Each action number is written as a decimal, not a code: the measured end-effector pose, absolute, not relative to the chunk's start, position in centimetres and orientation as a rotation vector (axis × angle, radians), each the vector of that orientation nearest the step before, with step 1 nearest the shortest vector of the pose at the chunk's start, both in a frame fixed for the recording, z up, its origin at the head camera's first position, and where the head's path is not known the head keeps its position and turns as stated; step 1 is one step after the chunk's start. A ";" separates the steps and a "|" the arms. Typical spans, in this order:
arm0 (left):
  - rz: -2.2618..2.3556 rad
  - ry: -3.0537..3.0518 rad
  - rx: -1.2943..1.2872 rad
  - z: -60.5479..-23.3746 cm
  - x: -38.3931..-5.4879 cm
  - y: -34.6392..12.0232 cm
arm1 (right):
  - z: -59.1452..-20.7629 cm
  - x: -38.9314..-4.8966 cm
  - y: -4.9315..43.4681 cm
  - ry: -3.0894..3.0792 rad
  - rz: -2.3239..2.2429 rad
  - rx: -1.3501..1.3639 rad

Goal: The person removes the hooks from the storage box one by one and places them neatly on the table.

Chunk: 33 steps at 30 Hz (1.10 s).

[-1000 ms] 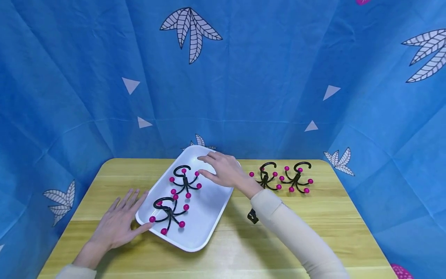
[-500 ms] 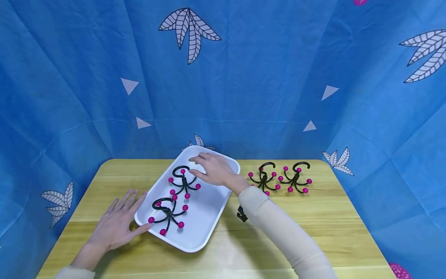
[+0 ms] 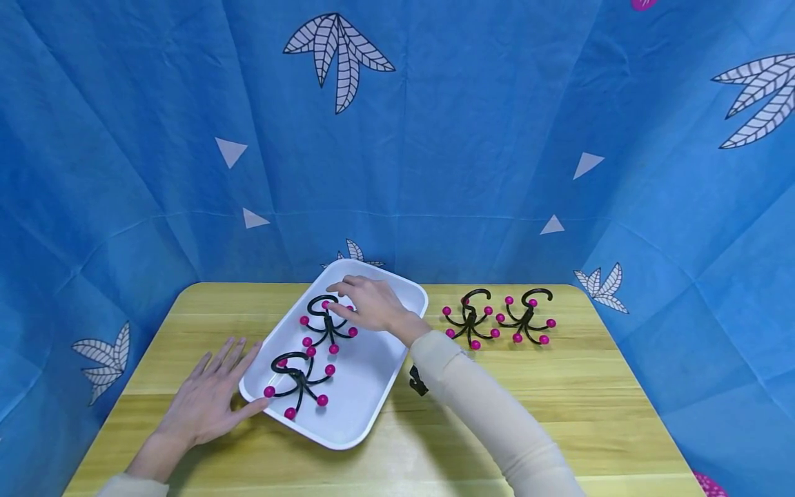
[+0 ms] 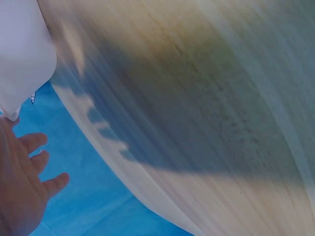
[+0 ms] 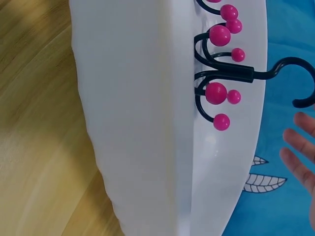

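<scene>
- Spread right hand [image 3: 368,304] is just beside the hook of one black hanger [image 3: 329,323], at twelve o'clock in the white tray [image 3: 357,393].
- Second hanger [image 3: 301,378]: eight o'clock.
- Straight-fingered left hand [image 3: 208,400] touches tray at eight.

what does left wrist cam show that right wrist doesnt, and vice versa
Only the left wrist view shows the left hand and a finger-shaped shadow. Only the right wrist view shows the right hand and a black hook with pink balls. Both show the white tray, wooden table and blue cloth.
</scene>
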<state>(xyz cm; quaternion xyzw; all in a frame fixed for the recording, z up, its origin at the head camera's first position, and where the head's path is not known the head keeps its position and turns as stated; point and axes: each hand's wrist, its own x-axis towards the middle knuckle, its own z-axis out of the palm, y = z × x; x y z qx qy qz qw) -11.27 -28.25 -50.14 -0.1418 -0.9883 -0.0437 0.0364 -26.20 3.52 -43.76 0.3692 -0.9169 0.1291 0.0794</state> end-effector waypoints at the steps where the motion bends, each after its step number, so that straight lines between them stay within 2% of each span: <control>1: -0.134 -3.035 -0.435 -50.2 -11.3 -28.3 | -43.8 -26.2 3.4 -2.741 0.382 1.106; 33: -0.128 -3.017 -0.450 -50.1 -11.2 -28.4 | -44.3 -26.4 2.1 -2.684 0.326 1.178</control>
